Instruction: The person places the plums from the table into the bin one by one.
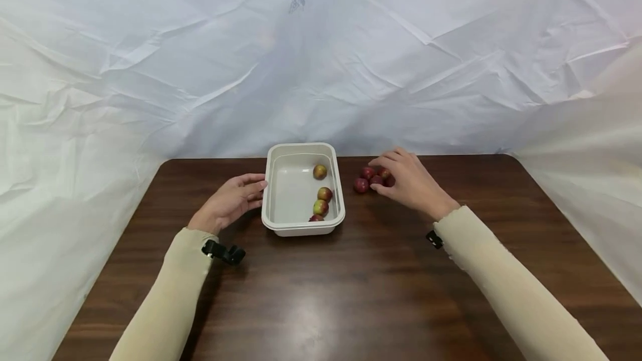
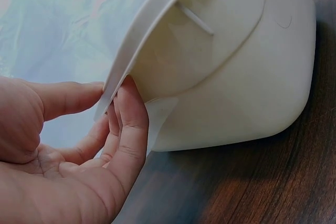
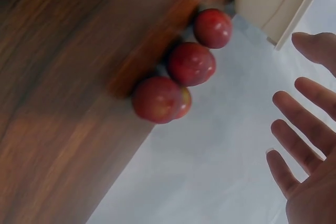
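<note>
Your left hand [image 1: 234, 199] pinches the tub [image 1: 288, 199]; your right hand [image 1: 408, 181], released, seems poised for picking: likely grasp 1 red fruit [image 1: 361, 185].

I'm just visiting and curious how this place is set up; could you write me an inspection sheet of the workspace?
Surface: brown, wood-grained table, glossy, with light reflected near the front.
Job's things: pale container with four fruits visible inside; several red fruits clustered on the table to its right.
Clutter: nothing seen.
Hands: left hand pinches the container's rim; right hand is by the red fruits, fingers apart, holding nothing.
Cables: nothing seen.
Surroundings: wrinkled white sheeting behind and at both sides.
</note>
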`<state>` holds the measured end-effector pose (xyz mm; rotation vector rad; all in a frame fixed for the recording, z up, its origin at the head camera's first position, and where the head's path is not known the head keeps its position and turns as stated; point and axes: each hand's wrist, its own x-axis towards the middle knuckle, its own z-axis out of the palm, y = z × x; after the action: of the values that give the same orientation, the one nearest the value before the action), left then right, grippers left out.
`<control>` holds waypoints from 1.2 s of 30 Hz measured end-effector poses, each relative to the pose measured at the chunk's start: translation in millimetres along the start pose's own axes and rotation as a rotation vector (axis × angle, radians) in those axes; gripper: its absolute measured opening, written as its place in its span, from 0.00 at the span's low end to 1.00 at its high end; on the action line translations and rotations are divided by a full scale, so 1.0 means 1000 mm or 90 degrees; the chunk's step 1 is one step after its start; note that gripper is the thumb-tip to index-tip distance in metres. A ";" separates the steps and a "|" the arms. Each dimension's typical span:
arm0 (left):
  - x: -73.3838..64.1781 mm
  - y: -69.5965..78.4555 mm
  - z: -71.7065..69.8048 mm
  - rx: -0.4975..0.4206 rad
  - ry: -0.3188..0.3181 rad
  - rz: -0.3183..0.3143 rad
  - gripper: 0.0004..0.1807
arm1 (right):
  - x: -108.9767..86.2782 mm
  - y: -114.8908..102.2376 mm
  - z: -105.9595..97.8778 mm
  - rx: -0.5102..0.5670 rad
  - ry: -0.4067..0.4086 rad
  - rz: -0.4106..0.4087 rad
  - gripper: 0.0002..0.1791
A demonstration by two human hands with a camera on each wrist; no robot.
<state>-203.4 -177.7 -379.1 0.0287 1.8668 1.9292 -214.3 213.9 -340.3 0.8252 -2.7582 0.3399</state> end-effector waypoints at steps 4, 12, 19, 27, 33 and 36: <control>0.001 -0.001 0.002 -0.004 -0.001 -0.003 0.29 | -0.005 0.008 0.003 0.004 0.009 0.004 0.23; 0.003 -0.001 0.000 -0.013 0.006 -0.004 0.28 | -0.009 0.023 0.008 -0.001 -0.013 0.036 0.25; 0.004 -0.002 0.000 -0.019 -0.001 0.003 0.28 | -0.014 0.033 0.012 -0.001 -0.029 0.068 0.26; 0.005 -0.003 0.000 -0.016 -0.004 0.006 0.28 | -0.018 0.043 0.016 -0.007 -0.050 0.088 0.25; 0.005 -0.004 -0.001 -0.009 -0.006 0.007 0.29 | -0.021 0.050 0.021 -0.016 -0.087 0.109 0.26; 0.005 -0.003 -0.001 -0.011 -0.007 0.005 0.29 | -0.022 0.052 0.024 -0.021 -0.099 0.115 0.26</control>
<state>-207.2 -177.2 -384.0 0.0410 1.8461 1.9468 -229.6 260.6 -377.0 0.6186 -2.9832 0.2728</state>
